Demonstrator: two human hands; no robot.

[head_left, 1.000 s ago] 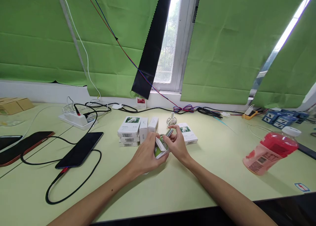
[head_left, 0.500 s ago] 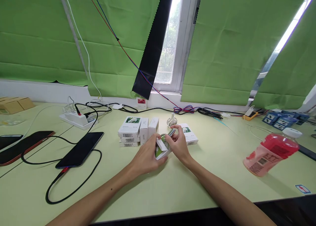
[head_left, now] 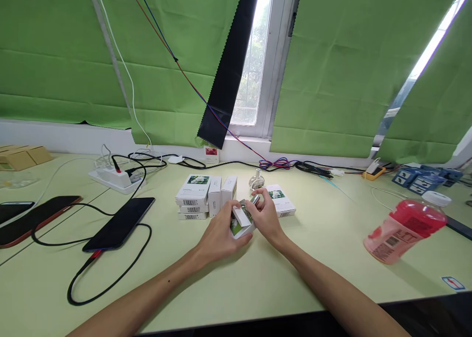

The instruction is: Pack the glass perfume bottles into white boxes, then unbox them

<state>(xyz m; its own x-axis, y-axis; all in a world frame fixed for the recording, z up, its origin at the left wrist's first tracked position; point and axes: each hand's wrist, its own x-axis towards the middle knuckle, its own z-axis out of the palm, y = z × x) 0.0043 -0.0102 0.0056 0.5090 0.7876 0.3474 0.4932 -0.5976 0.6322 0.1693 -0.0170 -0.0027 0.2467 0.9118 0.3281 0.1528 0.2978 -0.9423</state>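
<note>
My left hand [head_left: 219, 234] is closed around a small white carton [head_left: 242, 231] with a green-and-white flower print, held just above the table and tilted. A white flap stands out at its open end. My right hand [head_left: 268, 220] pinches a small bottle with a shiny silver cap [head_left: 255, 198] at that end. Most of the bottle is hidden by the fingers and carton. Just behind my hands stands a clear glass bottle [head_left: 257, 181]. Another flower-print carton [head_left: 283, 204] lies flat beside my right hand. Left of my hands are stacked cartons [head_left: 193, 193] and two upright ones [head_left: 215, 194].
A bottle of red drink [head_left: 403, 229] stands at the right. On the left lie a phone [head_left: 120, 224] with a black cable and a power strip [head_left: 114, 179]. Cables [head_left: 236, 163] run along the back, and blue boxes [head_left: 424, 181] sit at the far right.
The carton has turned slightly in my left hand. The silver cap sits a little lower, and less of the bottle shows at the carton's end. My right fingers have shifted slightly.
</note>
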